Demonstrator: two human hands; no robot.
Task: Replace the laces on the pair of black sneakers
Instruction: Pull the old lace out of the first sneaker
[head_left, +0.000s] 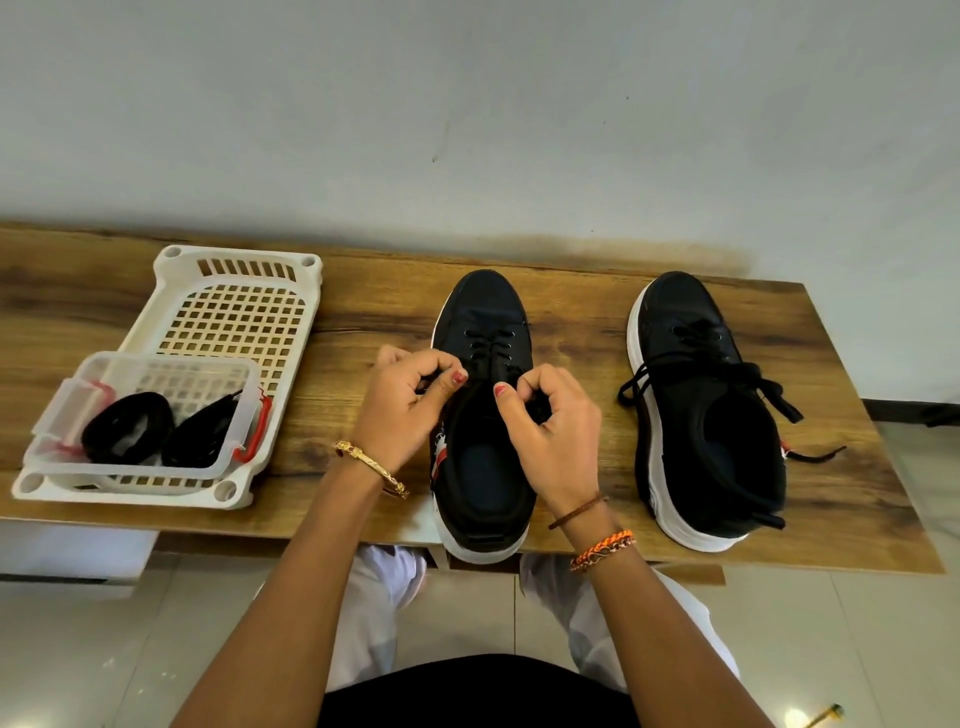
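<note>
Two black sneakers with white soles stand side by side on the tabletop (571, 291), toes away. The left sneaker (480, 415) has a black lace (491, 349) crossed through its front eyelets. The right sneaker (709, 415) carries a loose lace (691, 371), ends trailing over both sides. Two coiled black laces (156, 434) lie in a clear box (244, 415).

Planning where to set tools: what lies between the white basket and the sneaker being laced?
In the head view, only bare wooden table lies between white basket and sneaker.

Bare table (576, 332) between the sneakers; white basket (208, 322) far left.
</note>
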